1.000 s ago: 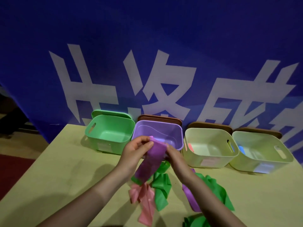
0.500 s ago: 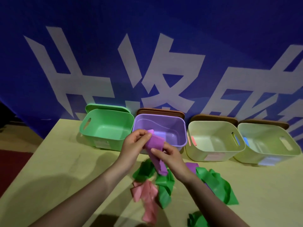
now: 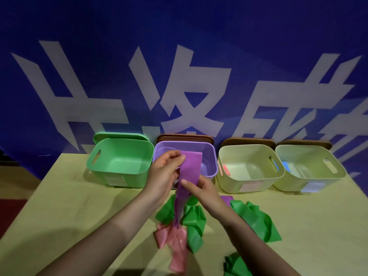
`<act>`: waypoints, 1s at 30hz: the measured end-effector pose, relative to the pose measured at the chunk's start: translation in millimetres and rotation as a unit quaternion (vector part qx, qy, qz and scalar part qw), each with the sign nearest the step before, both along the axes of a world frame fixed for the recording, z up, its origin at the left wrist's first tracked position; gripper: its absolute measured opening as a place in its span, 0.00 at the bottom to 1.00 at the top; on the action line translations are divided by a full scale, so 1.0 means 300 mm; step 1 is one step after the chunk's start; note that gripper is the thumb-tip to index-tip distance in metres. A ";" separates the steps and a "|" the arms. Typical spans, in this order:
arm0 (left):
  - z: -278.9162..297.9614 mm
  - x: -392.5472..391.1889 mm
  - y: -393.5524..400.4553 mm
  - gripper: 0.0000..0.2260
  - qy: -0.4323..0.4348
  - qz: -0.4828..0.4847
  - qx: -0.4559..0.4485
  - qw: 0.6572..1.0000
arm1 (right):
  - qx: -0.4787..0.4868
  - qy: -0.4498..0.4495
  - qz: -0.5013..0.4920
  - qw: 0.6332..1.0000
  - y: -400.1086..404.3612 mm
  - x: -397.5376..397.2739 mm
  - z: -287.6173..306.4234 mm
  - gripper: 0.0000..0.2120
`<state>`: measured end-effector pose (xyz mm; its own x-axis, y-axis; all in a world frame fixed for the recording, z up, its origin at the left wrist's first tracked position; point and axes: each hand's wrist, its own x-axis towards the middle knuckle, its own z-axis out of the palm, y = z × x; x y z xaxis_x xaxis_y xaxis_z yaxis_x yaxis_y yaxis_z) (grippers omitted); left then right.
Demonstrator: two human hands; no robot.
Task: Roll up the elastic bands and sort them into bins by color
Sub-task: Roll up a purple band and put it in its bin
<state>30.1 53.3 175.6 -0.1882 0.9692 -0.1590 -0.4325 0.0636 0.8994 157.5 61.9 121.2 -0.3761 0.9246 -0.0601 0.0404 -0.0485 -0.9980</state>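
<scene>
Here the yellow-green tabletop (image 3: 59,206) lies bare along its left edge. Four plastic bins line the back: one green bin (image 3: 119,160), one purple bin (image 3: 209,156), two cream bins (image 3: 249,168) (image 3: 306,170). The left hand (image 3: 165,174) pinches the flat purple elastic band (image 3: 189,172) at its top; the right hand (image 3: 201,188) pinches it lower, above loose green bands (image 3: 256,222) and a pink band (image 3: 175,246).

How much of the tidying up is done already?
Hardly any. The green bin and purple bin look empty. Both hands, left and right, hold one purple band, not rolled yet. Green bands and a pink band wait on the table.
</scene>
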 end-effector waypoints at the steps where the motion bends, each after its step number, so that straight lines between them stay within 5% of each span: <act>1: 0.004 0.002 -0.001 0.04 0.007 0.002 0.006 1.000 | 0.003 -0.004 -0.010 1.000 -0.009 0.003 0.012 0.06; 9: -0.049 0.005 -0.085 0.04 -0.022 0.006 -0.004 1.000 | 0.026 -0.048 -0.011 0.998 -0.077 0.076 0.068 0.11; 18: -0.069 0.098 -0.267 0.31 -0.027 -0.182 -0.234 0.955 | 0.054 -0.067 0.071 0.994 -0.136 0.145 0.119 0.18; 24: -0.078 0.110 -0.306 0.18 -0.035 -0.071 -0.154 0.985 | 0.044 -0.061 0.131 0.989 -0.130 0.131 0.144 0.09; 30: -0.079 0.121 -0.316 0.11 -0.132 0.009 -0.126 0.983 | 0.004 -0.091 0.214 0.973 -0.137 0.113 0.124 0.09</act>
